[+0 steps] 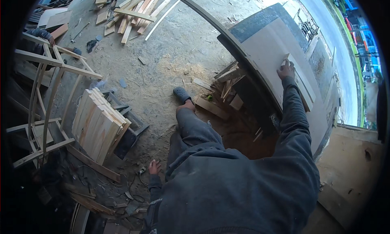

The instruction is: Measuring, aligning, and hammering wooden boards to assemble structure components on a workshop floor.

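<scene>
Pale, barely legible lettering (156, 202), seemingly on the left sleeve (154, 184).

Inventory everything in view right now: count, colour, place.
Table: one, dark, right side
Sheet: one, pale, on the table
Narrow wood: count unclear, pale, on the sheet
Offcuts: several, brown, floor by the table
Loose strips: many, pale and reddish, floor, top
Stacked boards: several, pale, left
Wooden frame: at least one, pale, far left
Sawdust: one patch, tan, mid-floor
Co-worker's hand: one, dark-sleeved, by the frame
Clog: one visible, grey, centre
Right hand: one, dark-sleeved, touching the narrow wood
Left hand: one, dark-sleeved, low left of centre
</scene>
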{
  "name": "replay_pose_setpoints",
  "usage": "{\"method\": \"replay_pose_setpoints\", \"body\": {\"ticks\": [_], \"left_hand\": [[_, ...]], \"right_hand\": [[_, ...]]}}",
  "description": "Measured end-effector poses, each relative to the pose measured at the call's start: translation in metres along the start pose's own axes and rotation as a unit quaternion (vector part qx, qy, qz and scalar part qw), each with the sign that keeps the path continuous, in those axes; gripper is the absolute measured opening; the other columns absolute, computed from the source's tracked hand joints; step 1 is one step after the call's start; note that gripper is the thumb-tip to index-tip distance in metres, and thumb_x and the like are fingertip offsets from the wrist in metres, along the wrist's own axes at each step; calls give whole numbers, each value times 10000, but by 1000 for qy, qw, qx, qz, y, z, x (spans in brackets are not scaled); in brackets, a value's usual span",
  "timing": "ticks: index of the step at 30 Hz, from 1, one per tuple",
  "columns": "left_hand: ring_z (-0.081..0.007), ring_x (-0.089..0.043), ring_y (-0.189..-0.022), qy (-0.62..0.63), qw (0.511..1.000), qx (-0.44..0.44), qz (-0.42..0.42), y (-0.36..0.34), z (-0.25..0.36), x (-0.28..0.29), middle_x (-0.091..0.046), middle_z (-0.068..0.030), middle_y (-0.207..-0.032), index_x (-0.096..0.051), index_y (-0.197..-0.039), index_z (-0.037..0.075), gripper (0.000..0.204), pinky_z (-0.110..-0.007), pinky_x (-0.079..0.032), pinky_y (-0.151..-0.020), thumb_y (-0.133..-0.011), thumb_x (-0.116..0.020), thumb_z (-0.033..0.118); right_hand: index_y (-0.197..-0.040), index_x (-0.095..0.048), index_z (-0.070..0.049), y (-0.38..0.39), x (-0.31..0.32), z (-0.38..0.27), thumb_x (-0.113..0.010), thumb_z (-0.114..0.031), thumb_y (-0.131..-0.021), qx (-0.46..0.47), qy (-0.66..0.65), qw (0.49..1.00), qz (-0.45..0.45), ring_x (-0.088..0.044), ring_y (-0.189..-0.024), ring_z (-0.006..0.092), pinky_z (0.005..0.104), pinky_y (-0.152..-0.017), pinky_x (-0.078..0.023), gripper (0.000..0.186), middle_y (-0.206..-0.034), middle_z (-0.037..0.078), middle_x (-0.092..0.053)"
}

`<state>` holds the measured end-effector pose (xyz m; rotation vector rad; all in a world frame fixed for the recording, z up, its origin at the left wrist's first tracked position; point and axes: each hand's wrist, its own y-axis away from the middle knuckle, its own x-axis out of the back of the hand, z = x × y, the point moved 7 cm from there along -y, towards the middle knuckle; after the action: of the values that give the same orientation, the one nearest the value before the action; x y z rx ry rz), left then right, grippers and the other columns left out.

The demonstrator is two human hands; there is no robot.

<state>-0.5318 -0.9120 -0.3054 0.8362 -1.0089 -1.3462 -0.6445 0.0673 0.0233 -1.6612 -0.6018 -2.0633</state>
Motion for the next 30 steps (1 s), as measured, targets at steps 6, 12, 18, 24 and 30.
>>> {"method": "replay_pose_setpoints", "body": {"ticks": [6, 12, 18, 24, 30], "left_hand": [[-203, -657, -1000, -114, 986, -108, 49, 27, 134, 20, -676, -77, -1179, -554, -1314, 108, 459, -376, -512, -812, -991, -585, 433], [-129, -647, -857, -204, 950, -217, 99, 56, 159, 28, -690, -52, -961, -633, -1187, 53, 320, -330, -533, -738, -975, -643, 293], [-237, -600, -938, -249, 952, -155, 84, 61, 110, 7, -610, -46, -1056, -564, -1293, 117, 459, -449, -512, -836, -996, -581, 467], [-246, -556, -882, -248, 963, -80, 63, 47, 35, -5, -522, -24, -957, -552, -1289, 158, 442, -477, -536, -940, -995, -558, 488], [-271, -571, -954, -206, 974, -59, 78, 49, 1, 9, -530, -12, -994, -540, -1273, 184, 422, -511, -526, -1029, -993, -549, 499]], "right_hand": [[-1582, 150, -289, -51, -50, 159, -837, -232, -670, -169, 133, 959, -184, 26, -1534, 406, 636, -1196, -72, 1345, -1673, 154, 41], [-1522, 263, -61, -120, -109, 208, -964, -339, -543, -23, 197, 930, -308, -99, -1502, 451, 448, -1235, -220, 1594, -1647, 228, 21], [-1591, 45, -228, -99, -107, 207, -757, -320, -672, 80, 129, 981, -123, -437, -1238, 526, 580, -1093, -350, 1223, -1367, 348, -406], [-1591, 12, -280, -58, -108, 171, -794, -158, -676, 75, -91, 990, -75, -461, -1217, 533, 574, -1065, -414, 1225, -1420, 377, -314], [-1593, 15, -277, -65, -32, 109, -815, -394, -600, 1, 94, 995, 16, -531, -1051, 509, 616, -956, -454, 1299, -1231, 295, -441]]}}
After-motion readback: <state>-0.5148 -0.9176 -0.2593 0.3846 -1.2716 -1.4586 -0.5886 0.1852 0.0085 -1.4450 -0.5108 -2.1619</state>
